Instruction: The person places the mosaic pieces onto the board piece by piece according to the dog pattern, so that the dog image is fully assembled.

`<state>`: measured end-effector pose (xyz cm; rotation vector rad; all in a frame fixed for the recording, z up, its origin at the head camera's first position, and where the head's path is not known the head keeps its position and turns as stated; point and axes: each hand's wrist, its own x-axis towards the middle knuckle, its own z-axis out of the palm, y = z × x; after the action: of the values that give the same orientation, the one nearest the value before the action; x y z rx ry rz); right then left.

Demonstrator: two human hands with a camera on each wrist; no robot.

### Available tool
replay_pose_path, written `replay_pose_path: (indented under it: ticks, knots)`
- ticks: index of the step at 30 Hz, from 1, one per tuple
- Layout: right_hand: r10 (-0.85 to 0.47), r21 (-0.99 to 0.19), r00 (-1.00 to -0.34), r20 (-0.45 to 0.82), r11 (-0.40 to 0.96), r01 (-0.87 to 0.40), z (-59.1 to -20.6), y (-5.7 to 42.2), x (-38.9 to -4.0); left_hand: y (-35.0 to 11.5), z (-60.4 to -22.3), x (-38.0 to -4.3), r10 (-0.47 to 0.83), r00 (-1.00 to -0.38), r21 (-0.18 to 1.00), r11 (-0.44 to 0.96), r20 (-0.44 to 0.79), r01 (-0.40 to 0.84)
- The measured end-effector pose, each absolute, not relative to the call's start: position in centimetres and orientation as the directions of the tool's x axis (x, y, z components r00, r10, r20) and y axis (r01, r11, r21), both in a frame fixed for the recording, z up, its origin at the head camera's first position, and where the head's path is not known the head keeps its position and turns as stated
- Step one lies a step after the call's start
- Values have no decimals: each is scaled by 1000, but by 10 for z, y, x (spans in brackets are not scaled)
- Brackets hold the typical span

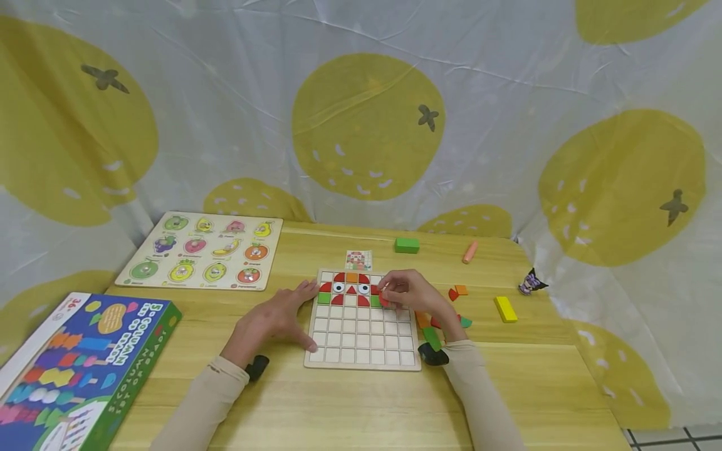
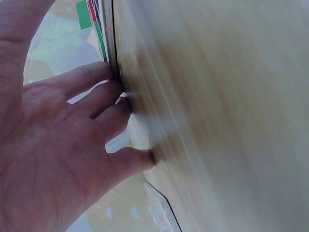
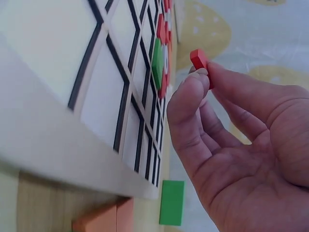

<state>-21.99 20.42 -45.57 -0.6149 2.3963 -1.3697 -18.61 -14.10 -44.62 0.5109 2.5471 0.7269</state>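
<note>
A wooden grid board [image 1: 350, 332] lies on the table, its upper rows filled with red, green, orange and white tiles, two with eye prints. Between thumb and fingertips my right hand [image 1: 408, 291] pinches a small red tile [image 3: 199, 59], held just above the board's upper right squares. In the right wrist view a green tile [image 3: 157, 63] sits in the grid beyond. My left hand [image 1: 276, 316] rests at the board's left edge with fingers spread, thumb by the lower left corner. A small pattern card [image 1: 359, 259] lies just behind the board.
Loose tiles, among them a green one [image 1: 432, 338], lie right of the board near my right wrist. Farther out are a green block [image 1: 407, 245], an orange stick [image 1: 470, 252], a yellow block [image 1: 506, 309] and a small figure [image 1: 530, 283]. At left are a fruit puzzle [image 1: 200, 258] and a bead-set box [image 1: 73, 369].
</note>
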Motion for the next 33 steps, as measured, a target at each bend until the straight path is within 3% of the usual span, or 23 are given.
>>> replay_pose_path:
  ticks: [9,14,22,33]
  knots:
    - [-533,-863,-845,-42,445,-238,-456,183,-223,-140,-447,-188,455,-837,567,792,-303,225]
    - [-587,-850,-810,-13,433,-301,-457,167,-226,-140,-447,-188,457,-835,562,795,-306,229]
    - [-641,-872,-767,-34,393,-290,-457,144,-229,-140,-447,-188,457,-835,554,799,-307,233]
    - [-726,-778,-687,36,411,-475,-456,105,-233,-141,-448,-189,453,-835,535,810,-311,240]
